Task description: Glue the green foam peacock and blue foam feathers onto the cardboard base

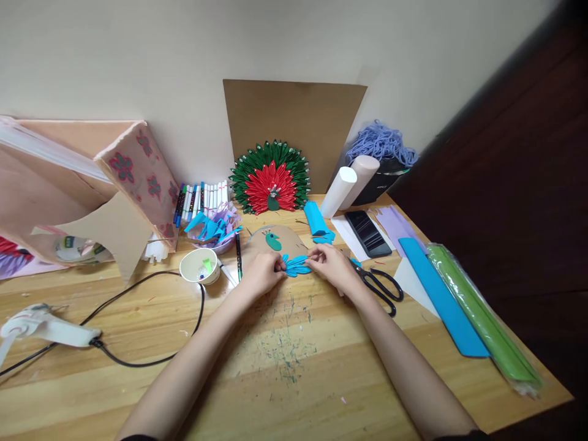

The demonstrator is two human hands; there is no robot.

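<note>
A small fan of blue crepe-paper petals is stretched between my two hands at the middle of the table. My left hand pinches its left end between thumb and fingers. On the other end, the fingertips of my right hand are closed. Just behind lies a round brown cardboard disc, partly hidden by my hands, with a green paper bird's head on it. Black-handled scissors lie right of my right hand. Folded blue crepe paper rests beyond it.
A red and green peacock craft leans on a cardboard sheet. At left are a glue gun with its cord, a paper cup and several markers. A phone and green wrapped paper lie at right.
</note>
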